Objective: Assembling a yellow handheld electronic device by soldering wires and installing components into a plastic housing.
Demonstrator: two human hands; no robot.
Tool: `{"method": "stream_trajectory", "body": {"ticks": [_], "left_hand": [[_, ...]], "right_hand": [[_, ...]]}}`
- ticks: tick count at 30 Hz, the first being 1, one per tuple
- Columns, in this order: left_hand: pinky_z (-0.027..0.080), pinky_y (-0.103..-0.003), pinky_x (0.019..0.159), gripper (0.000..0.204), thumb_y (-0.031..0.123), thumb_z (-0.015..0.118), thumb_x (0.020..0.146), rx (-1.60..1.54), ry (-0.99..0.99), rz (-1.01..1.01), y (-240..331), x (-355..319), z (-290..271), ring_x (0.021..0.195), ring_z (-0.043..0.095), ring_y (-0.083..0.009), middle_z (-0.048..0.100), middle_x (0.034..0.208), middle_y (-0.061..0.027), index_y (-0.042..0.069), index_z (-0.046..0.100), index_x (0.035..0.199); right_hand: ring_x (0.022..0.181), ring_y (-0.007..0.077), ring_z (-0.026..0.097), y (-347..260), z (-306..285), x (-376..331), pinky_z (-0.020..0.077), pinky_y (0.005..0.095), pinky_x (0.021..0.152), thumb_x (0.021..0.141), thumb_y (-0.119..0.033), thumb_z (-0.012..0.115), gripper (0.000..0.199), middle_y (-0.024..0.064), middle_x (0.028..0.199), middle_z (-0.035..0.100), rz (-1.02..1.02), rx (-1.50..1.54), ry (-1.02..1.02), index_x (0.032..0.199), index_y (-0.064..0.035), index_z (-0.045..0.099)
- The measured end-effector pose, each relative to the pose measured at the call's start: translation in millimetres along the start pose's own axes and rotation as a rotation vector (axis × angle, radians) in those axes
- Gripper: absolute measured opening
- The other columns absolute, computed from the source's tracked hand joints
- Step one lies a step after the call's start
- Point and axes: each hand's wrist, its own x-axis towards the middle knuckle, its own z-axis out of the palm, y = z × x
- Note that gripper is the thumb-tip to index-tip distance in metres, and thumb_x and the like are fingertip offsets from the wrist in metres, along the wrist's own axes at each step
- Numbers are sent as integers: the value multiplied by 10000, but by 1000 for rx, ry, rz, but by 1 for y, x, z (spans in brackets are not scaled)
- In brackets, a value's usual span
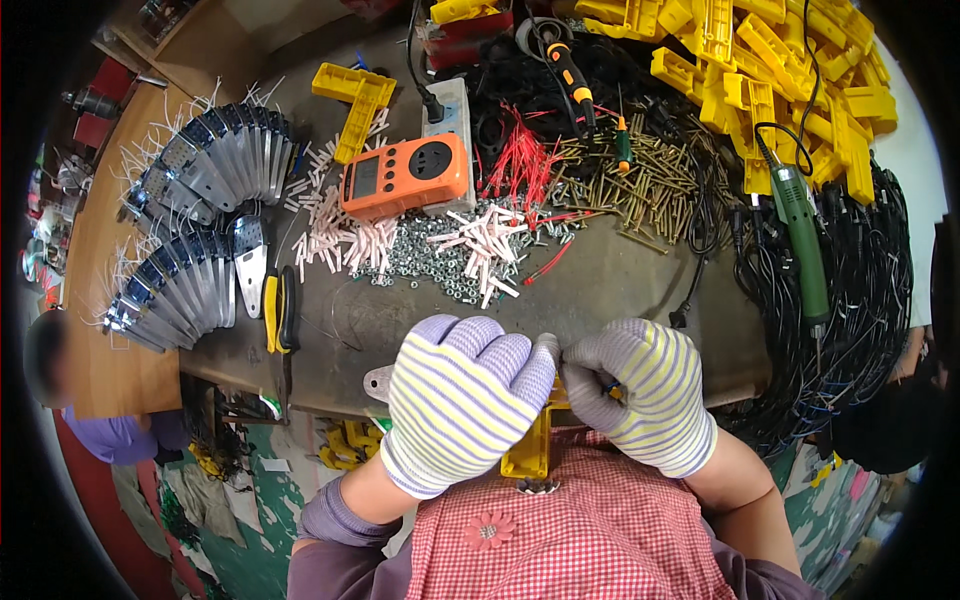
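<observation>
Both my hands wear striped yellow, white and lilac knit gloves and meet at the table's front edge. My left hand (465,400) is closed, fingers curled over a yellow plastic handle (528,452) whose lower part shows beneath it. From under its other side juts the rounded end of a metal plate (378,383) with a hole; the hand hides how plate and handle relate. My right hand (640,390) is closed in a pinch beside the left fingertips. What lies between its fingers is too small or hidden to make out.
Ahead are an orange meter (405,175), nuts (430,255), white sleeves (485,245) and brass-coloured screws (640,190). Metal plates (190,280) fan out at left beside yellow-handled pliers (280,310). Yellow housings (780,70), black cables (860,270) and a green electric screwdriver (797,230) occupy the right.
</observation>
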Motion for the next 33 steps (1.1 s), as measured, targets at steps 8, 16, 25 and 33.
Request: {"method": "stream_trajectory", "body": {"ticks": [8, 16, 25, 33], "left_hand": [[537, -294, 805, 146, -26, 755, 799, -1186, 134, -749, 6, -16, 15, 878, 694, -165, 730, 939, -90, 22, 726, 934], [541, -308, 759, 153, -26, 790, 757, -1126, 107, -669, 6, -13, 16, 838, 687, -183, 722, 890, -109, 14, 715, 885], [517, -293, 688, 165, -48, 788, 733, -1073, 79, -570, 2, -9, 15, 777, 671, -178, 714, 836, -99, 13, 722, 871], [545, -306, 731, 174, 68, 780, 774, -1025, 47, -553, 1, -8, 14, 801, 700, -198, 731, 874, -63, 87, 760, 945]], "right_hand": [[617, 274, 657, 4, -11, -6, 504, 343, 566, 825, -159, 731, 111, 108, 726, 660, 204, 307, -3, 846, -54, 702], [634, 290, 644, 7, -7, -4, 504, 368, 585, 781, -156, 757, 131, 99, 730, 652, 84, 172, -55, 841, -63, 686], [634, 295, 630, 9, -9, -6, 492, 383, 571, 728, -157, 769, 153, 91, 724, 633, -9, 75, -33, 835, -102, 675], [610, 302, 614, 7, -9, -4, 485, 400, 550, 736, -177, 760, 130, 71, 682, 614, -31, 15, -38, 807, -110, 675]]}}
